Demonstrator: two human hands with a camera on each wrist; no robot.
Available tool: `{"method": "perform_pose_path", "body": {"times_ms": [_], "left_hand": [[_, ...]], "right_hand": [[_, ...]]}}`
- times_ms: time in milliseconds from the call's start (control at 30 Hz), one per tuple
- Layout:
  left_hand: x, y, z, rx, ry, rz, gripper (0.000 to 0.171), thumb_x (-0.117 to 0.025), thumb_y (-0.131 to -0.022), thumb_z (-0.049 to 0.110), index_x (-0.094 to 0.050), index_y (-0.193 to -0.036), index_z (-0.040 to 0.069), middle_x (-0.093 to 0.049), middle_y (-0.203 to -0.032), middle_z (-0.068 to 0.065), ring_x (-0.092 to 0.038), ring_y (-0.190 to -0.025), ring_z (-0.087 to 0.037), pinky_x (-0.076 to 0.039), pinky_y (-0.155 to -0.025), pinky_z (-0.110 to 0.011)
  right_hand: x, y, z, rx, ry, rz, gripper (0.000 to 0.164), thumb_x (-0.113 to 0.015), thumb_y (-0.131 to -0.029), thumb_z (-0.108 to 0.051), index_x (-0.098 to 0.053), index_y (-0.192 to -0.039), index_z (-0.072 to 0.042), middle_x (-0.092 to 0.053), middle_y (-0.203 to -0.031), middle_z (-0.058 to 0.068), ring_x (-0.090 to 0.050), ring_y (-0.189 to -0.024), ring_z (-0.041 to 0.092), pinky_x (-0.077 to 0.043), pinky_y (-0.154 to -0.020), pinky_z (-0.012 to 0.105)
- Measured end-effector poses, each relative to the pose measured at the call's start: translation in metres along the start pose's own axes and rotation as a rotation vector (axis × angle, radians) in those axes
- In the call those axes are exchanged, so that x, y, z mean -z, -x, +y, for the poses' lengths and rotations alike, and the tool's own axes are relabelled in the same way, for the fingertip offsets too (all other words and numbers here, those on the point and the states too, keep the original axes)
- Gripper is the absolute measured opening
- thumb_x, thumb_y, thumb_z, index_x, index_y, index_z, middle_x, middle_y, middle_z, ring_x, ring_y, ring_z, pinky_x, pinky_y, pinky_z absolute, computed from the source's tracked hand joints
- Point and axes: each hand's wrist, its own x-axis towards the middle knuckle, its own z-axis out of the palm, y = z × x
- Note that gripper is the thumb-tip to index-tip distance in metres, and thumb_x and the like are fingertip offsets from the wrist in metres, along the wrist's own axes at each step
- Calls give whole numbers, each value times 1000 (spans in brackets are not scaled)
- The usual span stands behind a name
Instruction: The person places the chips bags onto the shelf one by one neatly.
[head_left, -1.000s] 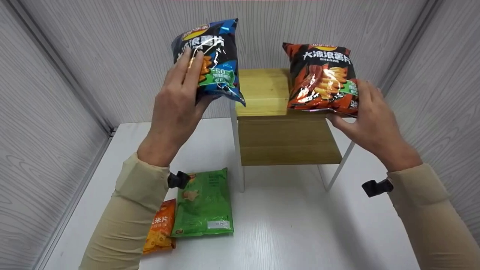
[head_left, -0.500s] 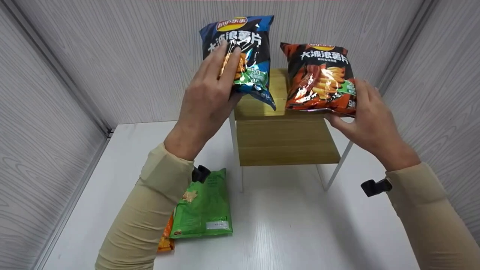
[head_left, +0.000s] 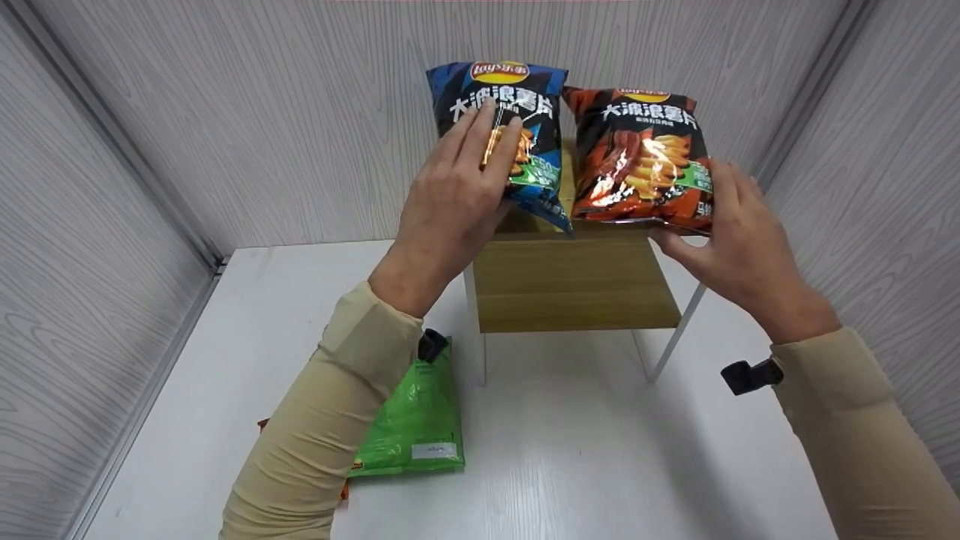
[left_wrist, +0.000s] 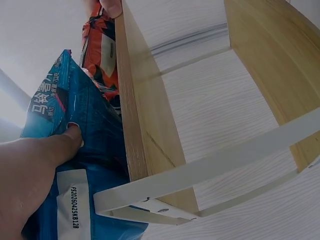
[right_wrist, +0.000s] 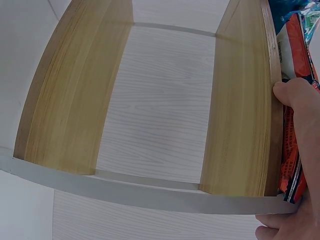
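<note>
In the head view my left hand (head_left: 457, 187) holds a blue and black bag of chips (head_left: 544, 131), fingers spread over its front. The left wrist view shows my thumb (left_wrist: 62, 145) pressed into the back of that bag, beside the edge of the upper shelf board. A red and black bag of chips (head_left: 637, 154) stands on the two-tier wooden rack (head_left: 577, 285), close to the right of the blue bag. My right hand (head_left: 750, 232) grips its lower right side. In the right wrist view that thumb (right_wrist: 295, 92) lies along the board's edge, against the red bag.
A green snack bag (head_left: 420, 420) lies on the white floor left of the rack, partly behind my left sleeve (head_left: 307, 427). Only slivers of an orange bag (head_left: 344, 491) show beside it. Wood-grain panels (head_left: 300, 135) stand behind and at both sides.
My left hand has carried the blue bag rightward, over the rack's left part, then lowered it beside the red bag. It is straighter than before. My right hand and the red bag have hardly moved.
</note>
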Motion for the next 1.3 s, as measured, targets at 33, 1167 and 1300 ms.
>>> {"method": "perform_pose_path", "body": {"times_ms": [33,1167,1300], "left_hand": [[-1,0,1,-2,-11,-7,68,-67,-95,31,-38,-153,12,-37,-157,-18,-36,-146,-33,-32,-120,-43],[-12,-6,21,5,-7,-155,83,-70,-90,41,-27,-156,18,-31,-160,-17,-28,-149,-35,-27,-120,-56],[-11,-7,22,26,-23,-202,85,-69,-90,43,-23,-158,20,-25,-163,-16,-21,-152,-35,-22,-122,-59]], "right_hand": [[0,0,0,-1,-2,-1,93,-68,-87,-53,-22,-156,-10,-37,-150,20,-41,-131,37,-41,-106,62],[2,0,8,4,-16,10,91,-69,-87,-50,-22,-156,-12,-41,-145,23,-46,-124,39,-44,-100,64],[3,0,8,-2,-16,11,93,-70,-87,-49,-18,-157,-15,-42,-142,26,-47,-121,41,-45,-98,66]]}}
